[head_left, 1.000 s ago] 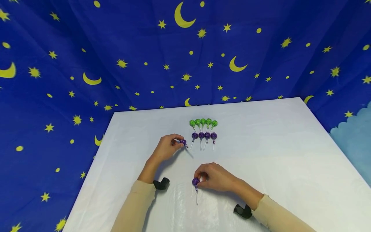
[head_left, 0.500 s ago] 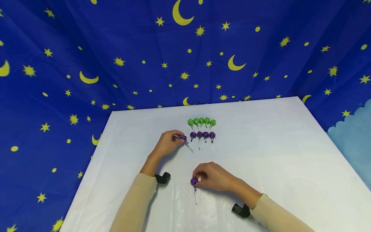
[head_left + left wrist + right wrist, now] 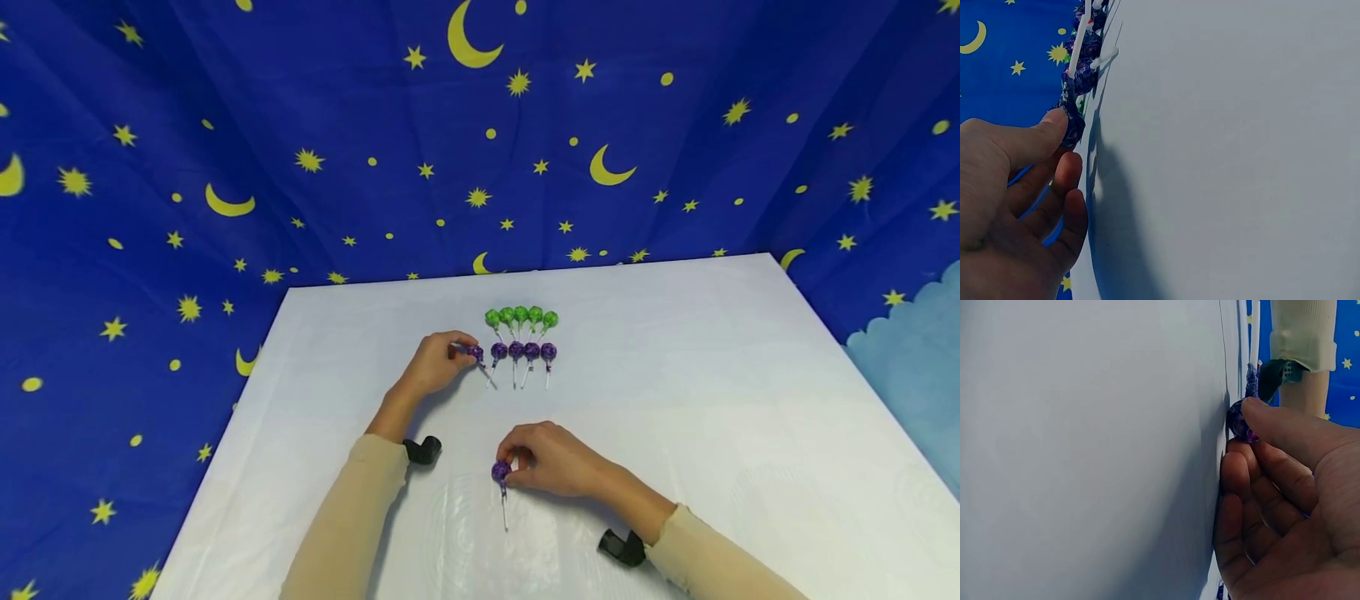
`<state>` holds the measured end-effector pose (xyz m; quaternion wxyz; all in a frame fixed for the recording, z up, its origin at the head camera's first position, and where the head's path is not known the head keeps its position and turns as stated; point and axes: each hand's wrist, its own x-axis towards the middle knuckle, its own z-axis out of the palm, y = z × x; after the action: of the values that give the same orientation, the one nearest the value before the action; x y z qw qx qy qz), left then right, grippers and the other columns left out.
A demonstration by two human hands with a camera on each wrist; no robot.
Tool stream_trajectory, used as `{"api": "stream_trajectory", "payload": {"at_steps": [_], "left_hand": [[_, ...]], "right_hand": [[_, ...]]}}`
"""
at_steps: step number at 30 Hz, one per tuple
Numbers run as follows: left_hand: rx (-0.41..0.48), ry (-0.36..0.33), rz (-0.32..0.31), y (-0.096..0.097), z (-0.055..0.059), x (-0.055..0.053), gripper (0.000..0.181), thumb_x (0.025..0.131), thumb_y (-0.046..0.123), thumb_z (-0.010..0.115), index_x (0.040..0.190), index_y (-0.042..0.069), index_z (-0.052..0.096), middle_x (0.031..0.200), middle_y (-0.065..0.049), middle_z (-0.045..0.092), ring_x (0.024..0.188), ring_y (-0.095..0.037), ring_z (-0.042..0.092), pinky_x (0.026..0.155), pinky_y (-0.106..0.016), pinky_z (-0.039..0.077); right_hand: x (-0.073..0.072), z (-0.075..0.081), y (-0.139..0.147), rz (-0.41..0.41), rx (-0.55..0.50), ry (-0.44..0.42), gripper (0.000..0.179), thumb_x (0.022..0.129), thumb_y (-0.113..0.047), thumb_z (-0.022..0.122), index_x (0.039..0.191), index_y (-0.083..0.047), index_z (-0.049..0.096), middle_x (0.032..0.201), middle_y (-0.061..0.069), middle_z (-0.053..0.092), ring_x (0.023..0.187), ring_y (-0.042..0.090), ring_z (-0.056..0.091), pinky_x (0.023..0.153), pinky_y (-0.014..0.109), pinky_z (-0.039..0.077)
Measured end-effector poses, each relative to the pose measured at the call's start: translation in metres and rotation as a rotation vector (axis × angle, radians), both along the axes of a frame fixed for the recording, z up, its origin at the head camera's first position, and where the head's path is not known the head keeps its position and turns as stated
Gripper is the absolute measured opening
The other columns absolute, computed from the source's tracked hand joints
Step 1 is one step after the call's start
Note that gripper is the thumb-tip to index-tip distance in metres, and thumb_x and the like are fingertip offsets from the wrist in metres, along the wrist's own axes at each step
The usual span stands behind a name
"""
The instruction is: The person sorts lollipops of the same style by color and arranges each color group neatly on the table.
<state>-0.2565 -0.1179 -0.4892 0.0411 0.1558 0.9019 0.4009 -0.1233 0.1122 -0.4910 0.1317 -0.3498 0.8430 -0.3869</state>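
My left hand (image 3: 437, 364) pinches a purple-wrapped lollipop (image 3: 1074, 125) by its head, at the left end of a row of purple lollipops (image 3: 516, 351). Its white stick slants down to the right, close to the neighbouring stick. Nearer the front, my right hand (image 3: 555, 460) holds another purple lollipop (image 3: 500, 472) between thumb and fingers, its stick pointing toward me. In the right wrist view that lollipop's head (image 3: 1238, 422) is at or very near the white surface; contact is hard to tell. Behind the purple row lies a fanned row of green lollipops (image 3: 521, 314).
Everything lies on a white table (image 3: 675, 350). A blue cloth (image 3: 360, 200) with yellow moons and stars hangs behind and to the left. Black wrist-worn devices (image 3: 424, 451) sit at both sleeve ends, low over the table.
My left hand has moved slightly away from me and right, bringing its lollipop up beside the purple row. My right hand has stayed nearly still with its lollipop.
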Motion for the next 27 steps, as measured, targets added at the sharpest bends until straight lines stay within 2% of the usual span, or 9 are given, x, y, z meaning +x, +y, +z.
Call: {"api": "stream_trajectory", "payload": {"at_steps": [12,21,27], "left_hand": [[-0.026,-0.069,-0.032,0.003,0.003,-0.007,0.021,0.09,0.012,0.07,0.111,0.014,0.071,0.098,-0.002,0.066,0.074,-0.016,0.057,0.064,-0.032,0.046],[-0.053,-0.064,-0.099,0.0,0.0,-0.018,0.022,0.089,0.012,0.07,0.111,0.015,0.071,0.106,0.0,0.066,0.083,-0.017,0.058,0.073,-0.035,0.046],[-0.052,-0.049,-0.139,0.002,0.003,-0.021,0.023,0.091,0.012,0.069,0.114,0.014,0.07,0.11,0.0,0.066,0.088,-0.018,0.059,0.078,-0.038,0.047]], "right_hand": [[0.0,-0.002,0.0,-0.001,-0.008,-0.002,0.024,0.08,-0.021,0.08,0.102,-0.019,0.069,0.091,-0.014,0.062,0.075,0.002,0.059,0.067,0.021,0.047],[0.002,0.0,0.0,-0.012,0.003,-0.006,0.024,0.081,-0.022,0.079,0.103,-0.02,0.069,0.091,-0.015,0.062,0.076,0.002,0.059,0.068,0.022,0.046],[0.001,0.001,-0.001,-0.02,0.014,-0.002,0.023,0.081,-0.023,0.079,0.102,-0.02,0.069,0.091,-0.015,0.062,0.075,0.002,0.058,0.067,0.022,0.046]]}}
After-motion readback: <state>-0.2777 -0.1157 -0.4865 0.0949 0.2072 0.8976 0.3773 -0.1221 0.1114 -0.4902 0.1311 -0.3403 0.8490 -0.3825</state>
